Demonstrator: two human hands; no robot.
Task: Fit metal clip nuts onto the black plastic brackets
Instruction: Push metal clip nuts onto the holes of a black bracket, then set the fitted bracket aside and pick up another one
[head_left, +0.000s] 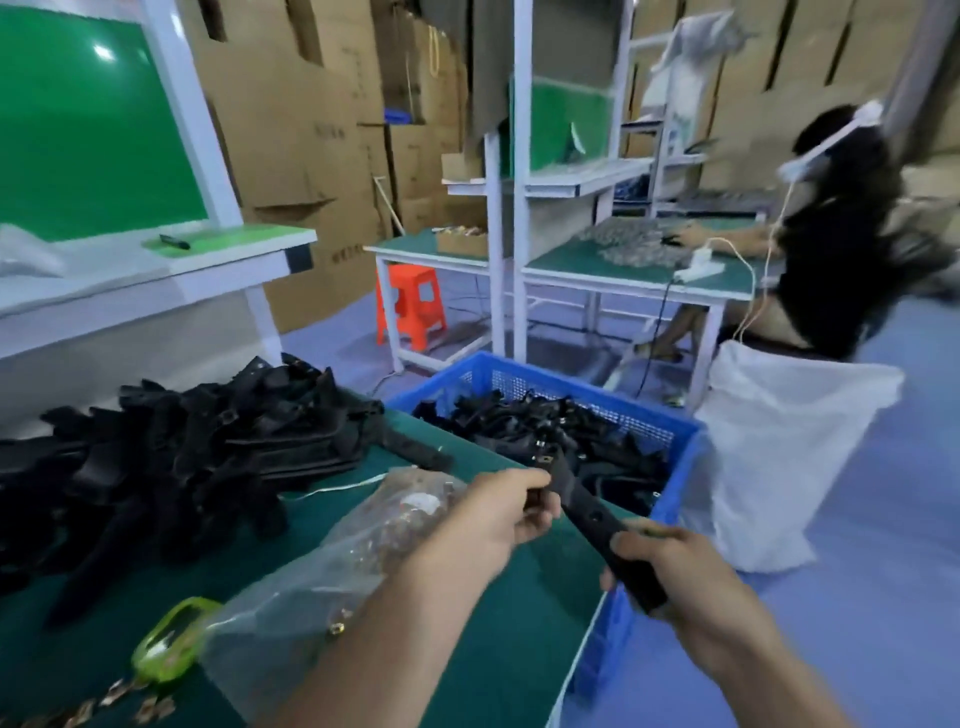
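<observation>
I hold one long black plastic bracket (587, 506) over the table's right edge, above the blue crate. My left hand (498, 512) grips its upper end, where a metal clip nut (535, 458) sits. My right hand (670, 566) grips its lower end. A heap of black brackets (171, 457) lies on the green table to the left. Loose brass-coloured clip nuts (119, 701) lie at the table's near left edge. A clear plastic bag of clip nuts (332, 566) sits under my left forearm.
The blue plastic crate (670, 436) beside the table holds several brackets. A white sack (779, 457) stands on the floor to its right. A yellow-green case (171, 639) lies near the bag. Another person sits at a far workbench, near an orange stool (410, 304).
</observation>
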